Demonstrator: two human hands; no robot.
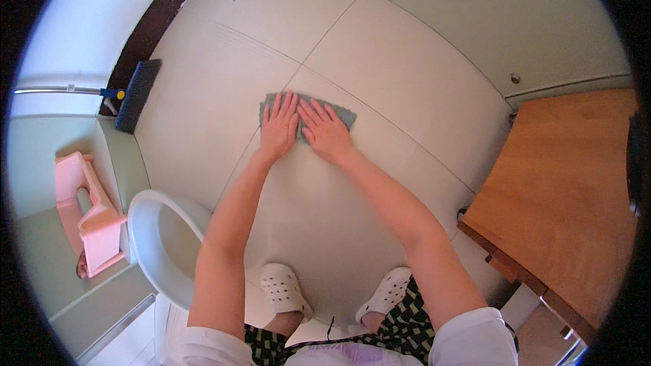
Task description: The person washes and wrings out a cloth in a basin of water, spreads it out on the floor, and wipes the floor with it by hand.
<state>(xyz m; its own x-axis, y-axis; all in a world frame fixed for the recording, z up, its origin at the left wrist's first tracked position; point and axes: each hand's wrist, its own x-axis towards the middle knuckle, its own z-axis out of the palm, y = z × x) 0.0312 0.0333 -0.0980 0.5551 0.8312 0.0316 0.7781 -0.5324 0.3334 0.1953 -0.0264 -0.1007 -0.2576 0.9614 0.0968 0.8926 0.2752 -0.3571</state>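
Observation:
A grey cloth lies spread on the pale floor tiles, across a grout line. Flat on its left part rests my left hand, with the fingers stretched forward. My right hand presses on the middle and right of the cloth, its fingers slightly spread. The two hands almost meet at the index fingers and thumbs. Neither hand curls around the cloth; both palms face down over it. The cloth's edges show beyond the fingertips and at the right.
A white bucket stands by my left arm. Left of it is a pink plastic dustpan. A broom with dark bristles leans at the wall. An orange-brown wooden piece of furniture occupies the right. White clogs are on my feet.

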